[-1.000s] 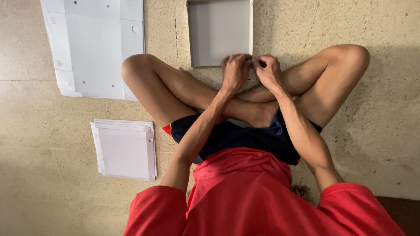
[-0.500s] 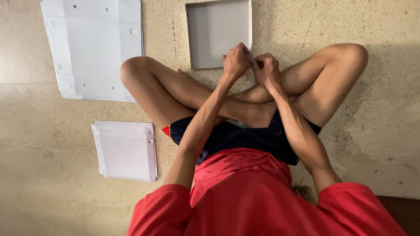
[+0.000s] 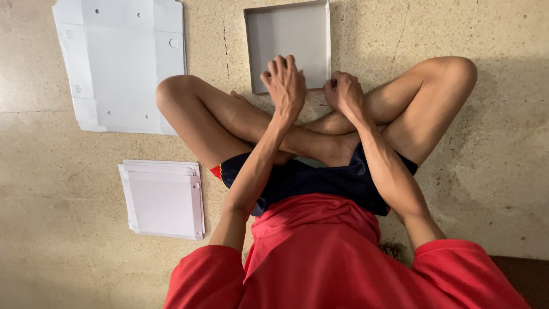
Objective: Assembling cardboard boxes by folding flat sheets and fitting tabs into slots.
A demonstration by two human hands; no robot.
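I sit cross-legged on a speckled stone floor. A shallow white cardboard box [image 3: 289,34] lies open-side up just beyond my shins. My left hand [image 3: 284,84] reaches over the box's near wall, fingers stretched out and resting on the inside; it grips nothing that I can see. My right hand [image 3: 344,92] is curled into a fist on the near right corner of the same wall, pinching its edge. The near wall is mostly hidden under both hands.
A large unfolded white cardboard blank [image 3: 120,63] lies flat at the far left. A stack of smaller flat white card pieces [image 3: 163,197] sits beside my left knee. My crossed legs [image 3: 320,143] fill the middle, under my arms.
The left hand has uncurled from its pinch on the near wall and now stretches over it into the box. The right hand stays clenched at the corner.
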